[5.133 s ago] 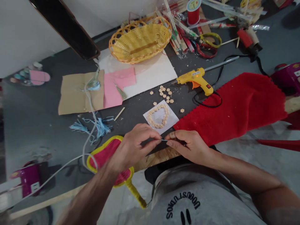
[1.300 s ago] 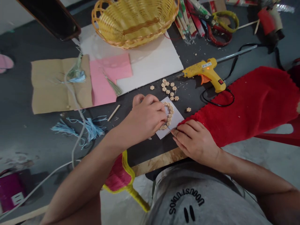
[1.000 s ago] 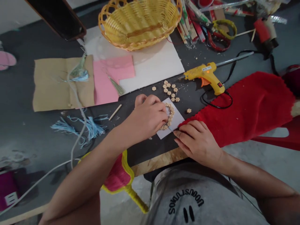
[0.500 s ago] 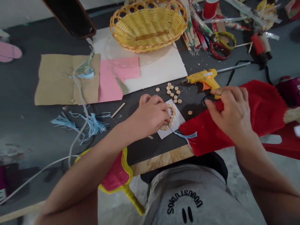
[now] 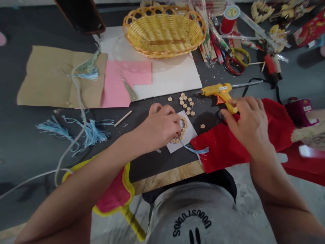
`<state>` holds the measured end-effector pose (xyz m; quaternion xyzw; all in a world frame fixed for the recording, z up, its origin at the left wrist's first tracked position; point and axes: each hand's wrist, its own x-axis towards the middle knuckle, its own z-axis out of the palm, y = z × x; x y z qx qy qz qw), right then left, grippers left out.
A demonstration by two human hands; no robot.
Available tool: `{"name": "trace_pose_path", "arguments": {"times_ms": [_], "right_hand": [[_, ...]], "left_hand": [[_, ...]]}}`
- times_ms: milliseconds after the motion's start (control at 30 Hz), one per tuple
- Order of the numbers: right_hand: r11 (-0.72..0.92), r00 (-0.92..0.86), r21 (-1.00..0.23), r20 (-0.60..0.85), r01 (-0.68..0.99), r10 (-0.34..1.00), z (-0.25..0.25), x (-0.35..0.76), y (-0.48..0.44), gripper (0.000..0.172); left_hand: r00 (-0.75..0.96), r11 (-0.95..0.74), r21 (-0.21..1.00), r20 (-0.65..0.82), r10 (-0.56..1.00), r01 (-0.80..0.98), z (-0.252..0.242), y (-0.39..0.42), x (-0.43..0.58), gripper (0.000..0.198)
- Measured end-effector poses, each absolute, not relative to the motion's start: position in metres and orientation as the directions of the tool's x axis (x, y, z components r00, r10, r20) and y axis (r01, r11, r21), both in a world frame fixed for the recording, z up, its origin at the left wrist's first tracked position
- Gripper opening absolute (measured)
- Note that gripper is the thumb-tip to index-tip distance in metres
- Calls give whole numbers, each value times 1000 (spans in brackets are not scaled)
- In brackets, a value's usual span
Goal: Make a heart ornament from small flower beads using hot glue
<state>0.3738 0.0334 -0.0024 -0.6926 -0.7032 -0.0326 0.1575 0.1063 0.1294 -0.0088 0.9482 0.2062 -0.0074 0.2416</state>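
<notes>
My left hand (image 5: pixel 164 126) rests over a ring of small wooden flower pieces (image 5: pixel 184 130), its fingers curled down onto the ring's left side; the fingertips are hidden. Beneath the ring lies a square of white paper (image 5: pixel 191 133), and a light blue tassel (image 5: pixel 196 150) trails from it to the lower right. With thumb and index finger, my right hand (image 5: pixel 250 122) grips the handle end of a yellow hot glue gun (image 5: pixel 217 90) that lies on its side, nozzle to the left. Loose wooden flowers (image 5: pixel 186 104) are scattered between the ring and the nozzle.
Red felt (image 5: pixel 218 144) lies under my right hand. Behind are a yellow wicker basket (image 5: pixel 165 32), scissors (image 5: pixel 237 61) and a red thread spool (image 5: pixel 230 20). Blue tassels (image 5: pixel 92 130), a white cable (image 5: pixel 80 91) and brown paper (image 5: pixel 48 78) are left; a pink-and-yellow fan (image 5: pixel 114 196) sits below my left forearm.
The view has shifted slightly, showing more of the table's back right. Both hands keep about the same place, at the flower ring and the glue gun handle.
</notes>
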Motion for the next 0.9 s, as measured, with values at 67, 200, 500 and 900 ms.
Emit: {"name": "trace_pose_path", "arguments": {"times_ms": [67,200,500,900], "right_hand": [[237,-169,-259,257,937,951,4,350,16,16],[368,-360,-310,87,877,929,-1,309,-13,18],[379,-349,-267,153,886,925,-12,298,-18,16],[360,-331,-317,145,877,933,-13,294,-21,15]], "left_hand": [[917,-806,443,-120,381,393,-8,129,106,33],[925,-834,402,-119,362,378,-6,129,105,31],[937,-858,380,-87,339,345,-6,129,104,32],[941,-862,379,-106,321,337,3,126,105,31]]}}
